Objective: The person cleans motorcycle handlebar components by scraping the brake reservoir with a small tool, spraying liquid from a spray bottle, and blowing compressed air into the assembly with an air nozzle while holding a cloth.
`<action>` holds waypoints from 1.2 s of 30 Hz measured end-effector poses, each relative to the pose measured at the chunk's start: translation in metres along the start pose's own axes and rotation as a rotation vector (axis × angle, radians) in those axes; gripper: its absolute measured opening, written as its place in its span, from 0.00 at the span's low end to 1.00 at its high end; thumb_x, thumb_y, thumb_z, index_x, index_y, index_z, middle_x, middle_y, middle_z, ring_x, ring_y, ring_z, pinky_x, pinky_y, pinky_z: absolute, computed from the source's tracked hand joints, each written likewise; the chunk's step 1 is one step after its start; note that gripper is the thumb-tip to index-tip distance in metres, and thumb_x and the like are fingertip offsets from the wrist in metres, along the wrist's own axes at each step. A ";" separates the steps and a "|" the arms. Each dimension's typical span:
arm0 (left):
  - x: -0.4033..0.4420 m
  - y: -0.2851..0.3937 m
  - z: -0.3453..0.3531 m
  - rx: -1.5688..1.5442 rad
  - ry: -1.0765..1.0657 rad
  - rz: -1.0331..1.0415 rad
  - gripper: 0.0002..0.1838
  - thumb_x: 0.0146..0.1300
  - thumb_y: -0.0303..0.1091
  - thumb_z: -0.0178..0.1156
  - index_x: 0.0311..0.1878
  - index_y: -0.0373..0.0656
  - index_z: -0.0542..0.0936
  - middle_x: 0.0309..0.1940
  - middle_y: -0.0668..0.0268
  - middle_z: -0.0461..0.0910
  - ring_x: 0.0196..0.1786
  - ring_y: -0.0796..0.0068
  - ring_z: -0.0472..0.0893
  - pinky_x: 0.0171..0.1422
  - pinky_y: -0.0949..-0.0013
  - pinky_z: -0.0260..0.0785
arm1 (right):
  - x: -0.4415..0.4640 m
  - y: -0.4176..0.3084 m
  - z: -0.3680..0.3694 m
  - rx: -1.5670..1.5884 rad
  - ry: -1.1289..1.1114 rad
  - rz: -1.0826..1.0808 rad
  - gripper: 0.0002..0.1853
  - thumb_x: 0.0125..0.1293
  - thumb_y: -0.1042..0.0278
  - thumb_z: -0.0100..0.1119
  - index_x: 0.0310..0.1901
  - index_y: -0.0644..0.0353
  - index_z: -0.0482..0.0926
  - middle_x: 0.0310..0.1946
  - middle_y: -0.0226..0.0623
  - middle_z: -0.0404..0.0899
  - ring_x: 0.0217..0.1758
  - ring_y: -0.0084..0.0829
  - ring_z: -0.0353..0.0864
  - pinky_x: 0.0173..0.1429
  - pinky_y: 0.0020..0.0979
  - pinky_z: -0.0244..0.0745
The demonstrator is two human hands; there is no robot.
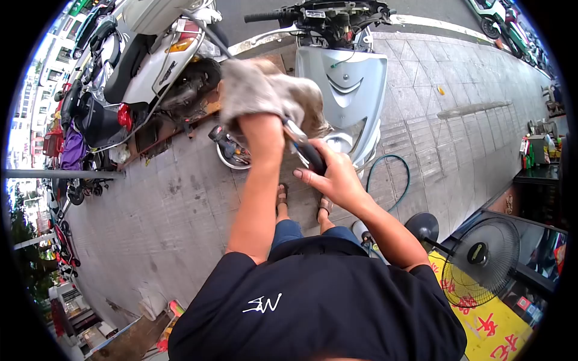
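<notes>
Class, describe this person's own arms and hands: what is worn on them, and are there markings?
Short black sleeves, with no markings visible, leave the forearms bare. The right hand is ungloved. The left hand is mostly hidden by a cloth. No watch shows. The black shirt has a white mark.

Daylight falls on gray paving (150, 222). At right, a black fan (478, 253) overlaps a yellow sign (475, 340) with red characters (486, 325).

Bunched, mottled grey-brown cloth (259, 90); curved black handle (314, 159); pale silver-blue plastic scooter panel (364, 78); black shirt (349, 301) with white lettering (262, 304).
</notes>
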State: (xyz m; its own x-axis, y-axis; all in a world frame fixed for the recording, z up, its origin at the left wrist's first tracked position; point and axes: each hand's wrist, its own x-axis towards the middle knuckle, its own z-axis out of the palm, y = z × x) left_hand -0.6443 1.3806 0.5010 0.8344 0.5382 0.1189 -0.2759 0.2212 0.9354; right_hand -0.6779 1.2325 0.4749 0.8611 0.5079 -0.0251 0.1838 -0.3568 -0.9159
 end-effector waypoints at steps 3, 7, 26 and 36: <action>-0.013 -0.031 -0.009 -0.019 -0.191 -0.177 0.21 0.75 0.38 0.54 0.65 0.37 0.69 0.55 0.68 0.75 0.56 0.76 0.73 0.63 0.71 0.66 | -0.006 0.044 -0.008 -0.057 0.106 0.119 0.21 0.62 0.57 0.67 0.45 0.66 0.74 0.30 0.55 0.80 0.34 0.49 0.82 0.38 0.41 0.72; 0.008 -0.040 -0.077 0.269 -0.353 -0.041 0.23 0.71 0.29 0.56 0.67 0.33 0.69 0.61 0.62 0.76 0.61 0.72 0.75 0.67 0.70 0.66 | -0.034 0.138 -0.036 0.054 0.492 0.121 0.17 0.63 0.61 0.67 0.45 0.65 0.76 0.27 0.40 0.81 0.28 0.31 0.80 0.36 0.36 0.74; 0.080 -0.047 -0.018 0.161 -0.679 -0.328 0.25 0.66 0.31 0.64 0.65 0.37 0.73 0.55 0.65 0.78 0.54 0.77 0.77 0.59 0.70 0.73 | 0.138 0.035 -0.083 0.571 0.165 -0.020 0.22 0.62 0.68 0.70 0.53 0.64 0.70 0.37 0.34 0.81 0.35 0.18 0.75 0.38 0.21 0.69; 0.153 -0.055 -0.069 0.210 -0.525 -0.294 0.20 0.65 0.34 0.65 0.57 0.36 0.76 0.53 0.64 0.79 0.54 0.76 0.78 0.60 0.71 0.70 | 0.192 0.061 -0.123 0.168 0.590 -0.054 0.16 0.63 0.70 0.66 0.48 0.63 0.72 0.33 0.31 0.79 0.33 0.20 0.74 0.37 0.26 0.70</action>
State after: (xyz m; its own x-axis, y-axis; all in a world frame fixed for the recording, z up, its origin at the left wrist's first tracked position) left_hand -0.5346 1.5073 0.4451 0.9985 -0.0031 -0.0555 0.0556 0.1057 0.9928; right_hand -0.4430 1.2123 0.4638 0.9787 -0.0144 0.2049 0.1985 -0.1900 -0.9615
